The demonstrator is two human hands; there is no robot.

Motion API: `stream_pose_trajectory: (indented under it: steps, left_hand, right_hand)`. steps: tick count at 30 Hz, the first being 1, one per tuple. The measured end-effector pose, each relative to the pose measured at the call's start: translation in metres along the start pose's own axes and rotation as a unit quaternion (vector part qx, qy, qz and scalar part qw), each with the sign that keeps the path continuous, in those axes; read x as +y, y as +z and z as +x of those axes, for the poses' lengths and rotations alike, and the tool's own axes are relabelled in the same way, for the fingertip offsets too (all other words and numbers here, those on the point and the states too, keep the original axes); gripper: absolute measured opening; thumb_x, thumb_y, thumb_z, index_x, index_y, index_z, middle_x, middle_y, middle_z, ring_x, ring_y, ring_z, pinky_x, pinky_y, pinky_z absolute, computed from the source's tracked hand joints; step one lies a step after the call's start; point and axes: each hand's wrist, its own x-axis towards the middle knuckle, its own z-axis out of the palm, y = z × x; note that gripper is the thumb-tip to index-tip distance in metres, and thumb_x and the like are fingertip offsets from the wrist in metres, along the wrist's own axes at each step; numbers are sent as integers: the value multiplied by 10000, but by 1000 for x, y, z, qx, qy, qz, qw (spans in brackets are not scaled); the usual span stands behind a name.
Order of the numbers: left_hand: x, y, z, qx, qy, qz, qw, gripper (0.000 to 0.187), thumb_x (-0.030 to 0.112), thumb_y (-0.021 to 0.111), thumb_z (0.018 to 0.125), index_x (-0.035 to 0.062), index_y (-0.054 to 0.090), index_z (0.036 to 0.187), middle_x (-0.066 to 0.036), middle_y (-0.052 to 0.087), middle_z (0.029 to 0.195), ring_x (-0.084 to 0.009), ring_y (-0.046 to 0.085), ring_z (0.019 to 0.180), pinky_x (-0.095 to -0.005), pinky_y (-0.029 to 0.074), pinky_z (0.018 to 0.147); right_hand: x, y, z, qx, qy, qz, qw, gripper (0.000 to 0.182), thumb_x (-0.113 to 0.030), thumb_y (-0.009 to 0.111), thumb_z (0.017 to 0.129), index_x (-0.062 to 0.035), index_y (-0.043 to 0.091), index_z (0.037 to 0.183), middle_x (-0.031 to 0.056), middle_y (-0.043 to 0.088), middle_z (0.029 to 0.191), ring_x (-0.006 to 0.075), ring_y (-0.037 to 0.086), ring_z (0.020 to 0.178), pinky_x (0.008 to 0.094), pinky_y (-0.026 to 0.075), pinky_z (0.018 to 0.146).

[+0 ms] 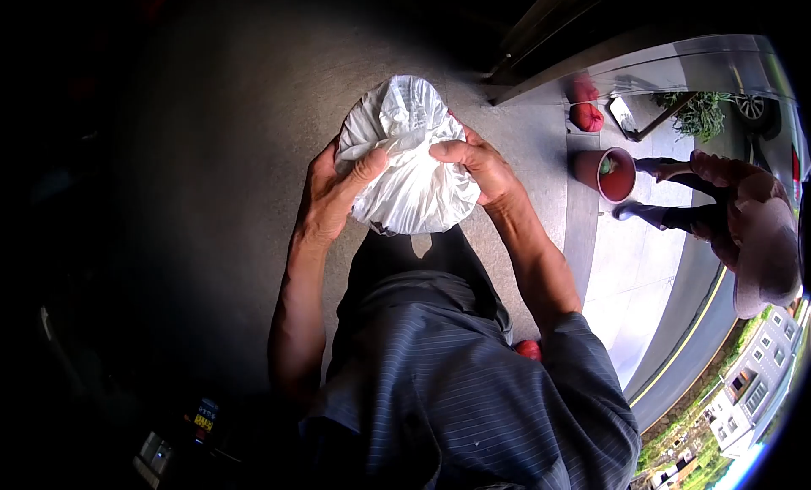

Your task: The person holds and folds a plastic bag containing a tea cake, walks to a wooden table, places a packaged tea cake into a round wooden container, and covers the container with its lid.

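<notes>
A round bundle in a crinkled white plastic bag (409, 186) is held up in front of my body, above the floor. My left hand (335, 186) grips its left side, thumb pressed on top and fingers hidden behind it. On the right side my right hand (483, 165) holds it the same way, its thumb pointing in toward the gathered middle. What is inside the bag cannot be seen.
At the right, a person in a pale hat (764, 258) bends toward a red bucket (617, 176). Red net bags (586, 117) lie beyond it near a metal frame and a green plant (697, 116). A red object (529, 350) is beside my right elbow. The floor (228, 169) darkens leftward.
</notes>
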Motion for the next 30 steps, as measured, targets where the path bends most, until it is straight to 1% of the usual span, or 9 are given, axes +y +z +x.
stream_pose_trajectory:
  steps: [6,9,12,18,22,23,26,29,30]
  left_hand:
    - [3,15,3,71,76,72,992,871,428,856,776,-48,453,1383,-197,615,1247,-264,622,1128,-359,526,944]
    - [10,24,-5,89,77,78,990,853,360,857,794,-26,432,1426,-149,604,1290,-219,586,1178,-327,475,1012]
    - [7,21,-3,106,93,109,984,941,417,881,744,-30,404,1421,-202,603,1265,-266,625,1144,-364,541,951]
    - [19,22,-2,79,-6,79,994,956,428,909,694,-3,431,1402,-185,617,1233,-268,632,1134,-369,548,956]
    - [-1,10,-20,90,8,55,994,902,327,917,698,30,453,1413,-145,614,1269,-244,620,1143,-368,528,975]
    - [31,26,-12,103,0,68,992,898,320,915,701,29,450,1412,-143,617,1263,-237,623,1133,-363,531,966]
    - [27,32,-16,131,-9,61,989,904,286,905,717,25,411,1428,-152,628,1230,-248,632,1106,-359,529,951]
    - [8,73,-15,204,-58,162,964,991,372,902,695,16,368,1450,-174,639,1192,-289,642,1086,-372,523,949]
    - [23,55,-22,245,-94,188,946,1024,411,902,680,10,360,1452,-181,646,1172,-294,645,1077,-373,521,949]
  right_hand:
    - [-9,3,-4,8,14,-61,998,626,-60,631,836,-15,440,1430,138,625,1272,265,634,1131,369,492,1029]
    - [-11,-1,-1,2,26,-67,997,618,-70,633,830,-17,454,1419,131,638,1248,260,643,1107,358,497,1015]
    - [-9,-1,3,-6,24,-83,996,604,-75,639,829,-16,467,1406,123,652,1223,246,649,1087,350,500,1005]
    - [-18,2,3,-7,26,-139,990,613,-80,643,826,-6,454,1405,109,659,1197,207,640,1065,331,495,989]
    - [0,14,-2,-7,55,-188,981,619,-59,612,810,-3,440,1402,105,645,1197,207,622,1078,318,485,983]
    - [-27,21,0,-7,41,-163,986,630,-57,602,797,-8,441,1404,115,634,1212,217,620,1085,324,483,984]
    - [-29,15,2,-13,78,-187,979,618,-91,588,798,15,460,1393,134,607,1257,229,583,1150,337,444,1023]
    - [-48,5,-19,-9,93,-150,984,695,-133,579,780,-15,439,1450,131,592,1322,248,582,1186,360,444,1038]
    - [-39,13,4,-40,120,-147,981,676,-135,576,782,-22,455,1438,135,597,1310,253,587,1178,370,451,1034]
